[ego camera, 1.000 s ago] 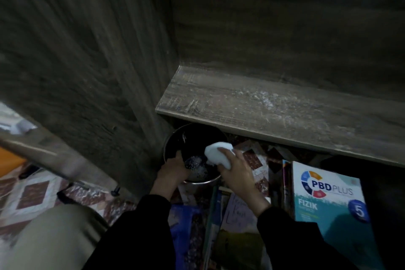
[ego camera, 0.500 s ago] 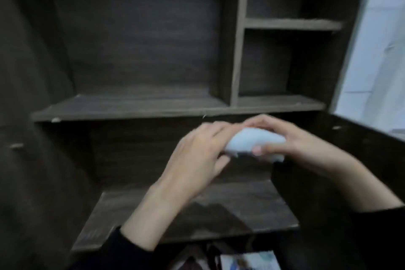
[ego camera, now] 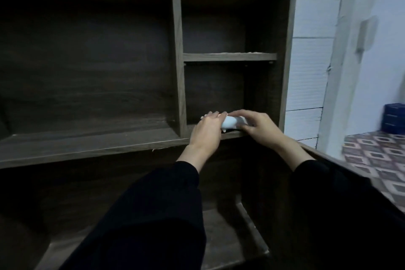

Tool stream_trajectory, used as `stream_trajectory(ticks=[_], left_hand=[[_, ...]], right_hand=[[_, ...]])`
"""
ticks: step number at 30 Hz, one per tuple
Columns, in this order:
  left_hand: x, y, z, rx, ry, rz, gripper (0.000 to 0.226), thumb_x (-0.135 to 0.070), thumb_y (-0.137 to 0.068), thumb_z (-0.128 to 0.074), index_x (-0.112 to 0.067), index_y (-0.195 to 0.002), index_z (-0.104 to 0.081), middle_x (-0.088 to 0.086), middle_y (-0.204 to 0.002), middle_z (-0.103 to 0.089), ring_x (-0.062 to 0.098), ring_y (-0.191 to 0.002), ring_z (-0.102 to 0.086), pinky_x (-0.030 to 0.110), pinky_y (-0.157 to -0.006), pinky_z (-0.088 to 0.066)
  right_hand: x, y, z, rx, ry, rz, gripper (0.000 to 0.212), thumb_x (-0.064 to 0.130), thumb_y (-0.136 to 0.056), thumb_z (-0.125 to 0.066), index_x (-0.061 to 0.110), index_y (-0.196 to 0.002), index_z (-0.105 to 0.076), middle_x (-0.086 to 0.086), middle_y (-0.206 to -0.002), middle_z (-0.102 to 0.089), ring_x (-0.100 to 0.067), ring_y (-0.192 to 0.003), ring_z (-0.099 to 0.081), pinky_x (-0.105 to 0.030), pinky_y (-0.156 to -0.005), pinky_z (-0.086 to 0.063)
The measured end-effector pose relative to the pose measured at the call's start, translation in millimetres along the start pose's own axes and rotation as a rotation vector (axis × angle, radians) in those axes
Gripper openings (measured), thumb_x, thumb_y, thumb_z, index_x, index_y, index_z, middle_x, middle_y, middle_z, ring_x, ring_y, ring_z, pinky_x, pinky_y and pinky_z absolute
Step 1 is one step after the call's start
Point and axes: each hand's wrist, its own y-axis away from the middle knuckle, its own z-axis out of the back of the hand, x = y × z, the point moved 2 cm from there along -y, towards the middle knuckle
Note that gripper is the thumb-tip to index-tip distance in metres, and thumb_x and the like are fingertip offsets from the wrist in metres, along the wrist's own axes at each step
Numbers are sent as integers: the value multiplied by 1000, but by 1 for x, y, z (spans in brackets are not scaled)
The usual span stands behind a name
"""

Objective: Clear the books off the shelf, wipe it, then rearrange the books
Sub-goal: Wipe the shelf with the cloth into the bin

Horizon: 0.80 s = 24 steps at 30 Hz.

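A dark wooden bookshelf [ego camera: 92, 144] fills the view, its compartments bare of books. A pale blue-white cloth [ego camera: 229, 122] is held between both hands at the front of the lower right compartment, just above its board. My left hand [ego camera: 207, 131] holds the cloth's left end with fingers over it. My right hand [ego camera: 255, 126] grips its right end, fingers curled over the top. No books are in view.
A vertical divider [ego camera: 178, 55] separates the wide left bay from the narrow right compartments, and a small upper shelf [ego camera: 229, 56] carries pale dust. A lower board [ego camera: 232, 237] lies below. White wall, patterned floor tiles [ego camera: 377, 160] and blue boxes [ego camera: 394, 118] are at right.
The view rose from the floor pot and books to the shelf. Both hands carried the cloth up and right, to the lower right compartment.
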Motion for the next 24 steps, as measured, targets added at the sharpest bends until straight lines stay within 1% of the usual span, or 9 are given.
stream_trajectory(ticks=[2,3,5,6,8,10,13,19,24], left_hand=[[6,-2,-6,87,19,39,55,-9,-100,-39,-14,-153,-21,10,-157,-26,23,-146,-18,35,-116,-16],[9,-3,-8,146,28,56,56,-16,-102,-36,-14,-154,-15,10,-159,-19,22,-147,-13,36,-117,-12],[14,-3,-9,254,6,75,59,-35,-104,-30,-17,-154,-5,8,-162,-6,20,-149,-3,39,-118,-5],[15,-2,-9,282,-17,79,62,-43,-103,-26,-18,-154,-2,7,-162,-2,20,-149,1,40,-118,-3],[15,-1,-12,280,-61,80,63,-49,-102,-18,-19,-154,-1,6,-162,1,19,-149,2,41,-119,-3],[16,0,-17,238,-111,72,58,-44,-104,-14,-18,-154,-1,6,-162,-1,19,-149,-1,42,-119,-6],[16,0,-19,198,-154,69,55,-39,-105,-14,-18,-154,-3,6,-162,-5,20,-149,-5,44,-119,-9],[15,2,-19,186,-169,74,55,-38,-105,-15,-18,-154,-3,6,-162,-5,20,-149,-5,45,-118,-8],[16,3,-17,175,-119,69,54,-39,-105,-18,-18,-154,-7,7,-161,-9,21,-148,-7,43,-118,-9]], right_hand=[[-10,3,-13,4,91,-4,41,17,-98,-53,26,-138,-50,1,-141,-51,-15,-135,-41,-39,-114,-30],[-13,5,-19,24,158,-21,44,26,-101,-46,29,-144,-41,1,-149,-42,-15,-141,-32,-43,-118,-21],[-17,7,-26,61,279,-65,47,40,-103,-34,35,-149,-27,3,-158,-25,-15,-147,-16,-42,-120,-4],[-17,7,-28,62,310,-76,48,42,-103,-30,36,-150,-23,3,-159,-22,-14,-147,-12,-40,-119,-1],[-16,8,-30,40,345,-80,48,41,-103,-26,35,-151,-22,2,-159,-22,-13,-147,-12,-37,-118,-1],[-16,8,-31,21,370,-81,47,41,-104,-26,35,-151,-22,1,-158,-24,-13,-147,-15,-36,-117,-4],[-16,5,-31,30,369,-104,47,40,-104,-26,35,-151,-23,2,-158,-26,-13,-146,-17,-36,-116,-6],[-15,3,-30,24,347,-119,46,40,-104,-28,36,-150,-25,3,-156,-29,-10,-144,-20,-35,-114,-8],[-12,2,-31,-31,260,-117,42,36,-103,-35,34,-145,-36,5,-151,-38,-13,-140,-29,-37,-112,-13]])
